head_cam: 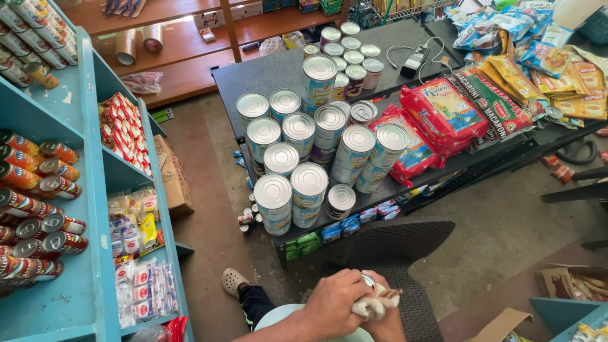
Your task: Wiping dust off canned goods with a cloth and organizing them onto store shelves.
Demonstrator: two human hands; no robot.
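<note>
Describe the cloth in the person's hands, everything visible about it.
The cloth is a small off-white rag, soft and crumpled into a wad with frayed-looking ends hanging out to the right. It sits at the bottom of the view, bunched between the left hand and the right hand, pressed against a small can of which only a bit of metal rim shows. Most of the cloth is hidden by the hands.

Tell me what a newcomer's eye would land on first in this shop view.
The cluster of silver-topped tin cans stacked on the dark table in the middle draws the eye first. Beside them, to the right, lie bright red snack packets. At the bottom edge, the person's left hand and right hand hold a small can and a whitish cloth together.
</note>
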